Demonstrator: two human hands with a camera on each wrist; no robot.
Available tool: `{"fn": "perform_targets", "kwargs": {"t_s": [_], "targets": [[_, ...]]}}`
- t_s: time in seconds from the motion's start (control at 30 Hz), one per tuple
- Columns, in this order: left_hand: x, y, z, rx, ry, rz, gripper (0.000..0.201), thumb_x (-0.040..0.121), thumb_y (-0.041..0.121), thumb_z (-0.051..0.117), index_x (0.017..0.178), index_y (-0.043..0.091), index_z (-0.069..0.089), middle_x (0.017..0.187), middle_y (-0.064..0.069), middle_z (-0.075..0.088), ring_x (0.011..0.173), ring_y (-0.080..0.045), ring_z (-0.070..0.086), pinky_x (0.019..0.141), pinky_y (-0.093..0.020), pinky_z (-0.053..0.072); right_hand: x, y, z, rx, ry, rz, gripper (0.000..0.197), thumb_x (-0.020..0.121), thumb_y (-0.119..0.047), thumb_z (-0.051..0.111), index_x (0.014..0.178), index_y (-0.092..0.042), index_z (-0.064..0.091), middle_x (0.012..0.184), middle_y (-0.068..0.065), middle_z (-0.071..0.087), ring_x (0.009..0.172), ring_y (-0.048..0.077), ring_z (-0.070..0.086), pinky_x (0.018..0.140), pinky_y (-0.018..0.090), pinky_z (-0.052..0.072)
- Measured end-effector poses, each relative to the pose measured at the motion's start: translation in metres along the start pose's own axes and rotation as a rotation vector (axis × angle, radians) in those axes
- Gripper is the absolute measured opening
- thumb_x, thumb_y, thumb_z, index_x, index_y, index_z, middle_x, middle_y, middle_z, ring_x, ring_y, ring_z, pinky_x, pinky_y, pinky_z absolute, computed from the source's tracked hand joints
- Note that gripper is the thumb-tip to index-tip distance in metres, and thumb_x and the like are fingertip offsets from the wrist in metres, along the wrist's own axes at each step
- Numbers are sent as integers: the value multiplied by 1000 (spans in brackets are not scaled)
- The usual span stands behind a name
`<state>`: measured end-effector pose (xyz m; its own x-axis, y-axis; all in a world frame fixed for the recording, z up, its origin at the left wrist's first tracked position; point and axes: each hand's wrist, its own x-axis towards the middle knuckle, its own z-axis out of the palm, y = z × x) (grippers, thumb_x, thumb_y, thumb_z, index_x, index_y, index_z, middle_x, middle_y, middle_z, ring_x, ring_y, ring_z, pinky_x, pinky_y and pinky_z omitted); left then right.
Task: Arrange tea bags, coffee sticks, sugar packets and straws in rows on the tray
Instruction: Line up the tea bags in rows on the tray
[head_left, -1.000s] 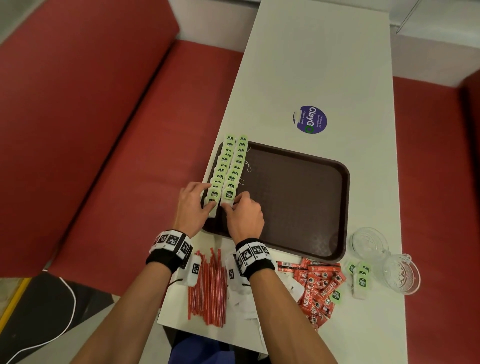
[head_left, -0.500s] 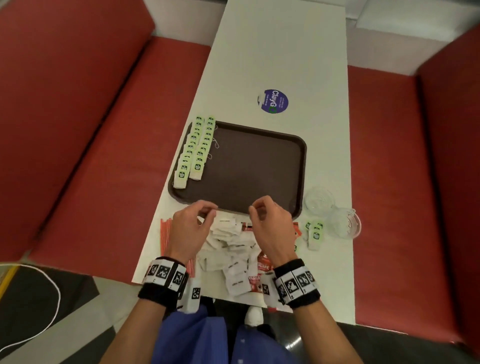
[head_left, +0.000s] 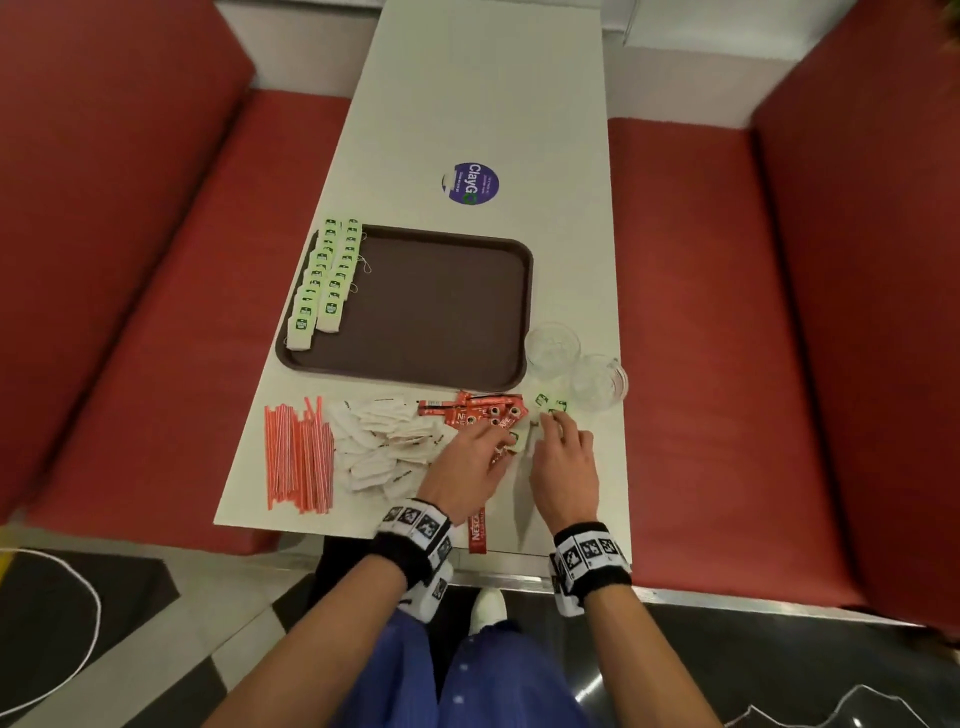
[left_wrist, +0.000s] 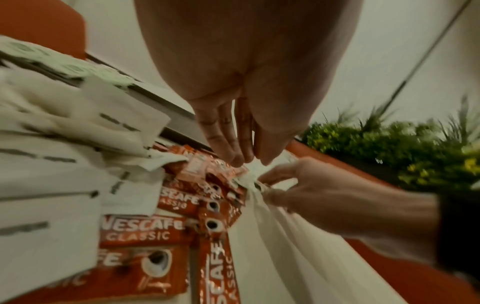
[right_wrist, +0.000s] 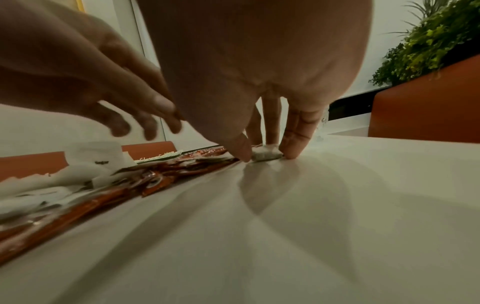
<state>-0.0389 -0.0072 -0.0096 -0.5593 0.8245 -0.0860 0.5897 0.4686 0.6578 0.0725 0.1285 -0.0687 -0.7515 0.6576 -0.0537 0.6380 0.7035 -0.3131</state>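
On the left side of the brown tray (head_left: 441, 312), green-tagged tea bags (head_left: 324, 280) lie in two rows. Below the tray lie red-striped straws (head_left: 298, 457), white sugar packets (head_left: 384, 441), red coffee sticks (head_left: 475, 413) and a few loose tea bags (head_left: 550, 405). My right hand (head_left: 543, 428) pinches one loose tea bag (right_wrist: 267, 154) between thumb and fingers, flat on the table. My left hand (head_left: 501, 441) hovers over the right end of the coffee sticks (left_wrist: 207, 185), fingertips (left_wrist: 235, 159) pointing down and close together, nothing visibly held.
Two clear glass cups (head_left: 553, 345) (head_left: 597, 382) stand right of the tray near the table's right edge. A purple round sticker (head_left: 470, 183) is on the white table (head_left: 493, 78) beyond the tray. Red bench seats flank the table.
Both hands left the tea bag rows on the tray, drew back over the sugar packets, then moved right to the loose tea bags. The right hand now pinches one.
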Motion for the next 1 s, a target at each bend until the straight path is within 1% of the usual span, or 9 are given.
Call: {"fn": "perform_targets", "kwargs": {"t_s": [0.1, 0.23, 0.33, 0.43, 0.57, 0.67, 0.77, 0.87, 1.0], "targets": [[11, 8, 20, 157, -59, 47, 36, 101, 23, 69, 136, 16, 62, 141, -2, 56, 126, -23, 56, 105, -39, 53, -19, 7, -4, 63, 51, -35, 41, 98, -4, 67, 139, -7, 64, 145, 15, 60, 111, 37, 59, 96, 47, 55], [17, 2, 33, 309, -110, 12, 45, 97, 18, 71, 138, 13, 56, 151, -6, 50, 131, -31, 49, 105, -40, 51, -43, 23, -7, 129, 31, -71, 36, 99, -8, 71, 134, -15, 67, 147, 9, 57, 115, 34, 58, 96, 47, 58], [21, 0, 37, 334, -61, 8, 29, 99, 11, 64, 128, 11, 62, 137, -8, 61, 120, -31, 53, 99, -39, 48, -50, 23, -19, 277, 92, 66, 26, 103, -25, 71, 129, -23, 66, 149, 2, 51, 115, 27, 60, 83, 41, 61], [26, 2, 37, 314, -23, 28, 17, 104, 12, 59, 119, 10, 68, 124, -8, 68, 113, -28, 55, 96, -38, 47, -44, 17, -29, 330, 103, 237, 41, 98, -35, 77, 129, -18, 56, 131, 8, 56, 105, 28, 62, 73, 41, 57], [25, 14, 25, 166, 85, -36, 15, 106, 29, 61, 103, 15, 67, 107, -2, 69, 105, -24, 57, 82, -38, 51, -33, 13, -27, 289, -13, 291, 36, 96, -23, 79, 121, -12, 56, 116, 13, 66, 107, 38, 60, 78, 46, 51], [20, 21, 10, -60, 159, -125, 22, 98, 36, 72, 90, 19, 61, 88, 6, 67, 83, -18, 60, 70, -38, 52, -35, 19, -23, 376, -34, 323, 21, 98, -16, 73, 111, -18, 57, 103, 7, 69, 97, 35, 65, 72, 42, 51], [11, 22, -9, -251, 229, -183, 23, 95, 26, 79, 89, 22, 57, 78, 7, 67, 68, -12, 64, 65, -37, 57, -37, 26, -29, 513, -19, 284, 14, 97, -14, 77, 102, -19, 64, 88, -1, 72, 85, 22, 71, 70, 33, 49], [-3, 20, -29, -367, 256, -213, 31, 94, 22, 81, 100, 27, 51, 90, 5, 72, 82, -11, 73, 69, -29, 60, -39, 20, -52, 778, -48, 279, 10, 98, -18, 81, 97, -19, 70, 82, -6, 78, 76, 4, 75, 71, 22, 56], [-18, 16, -53, -489, 227, -217, 14, 97, 23, 80, 98, 25, 66, 92, 3, 78, 74, -13, 77, 76, -34, 64, -36, -6, -83, 1191, -152, 243, 32, 98, -14, 82, 121, -26, 63, 99, 7, 82, 90, 29, 80, 79, 41, 67]]}}
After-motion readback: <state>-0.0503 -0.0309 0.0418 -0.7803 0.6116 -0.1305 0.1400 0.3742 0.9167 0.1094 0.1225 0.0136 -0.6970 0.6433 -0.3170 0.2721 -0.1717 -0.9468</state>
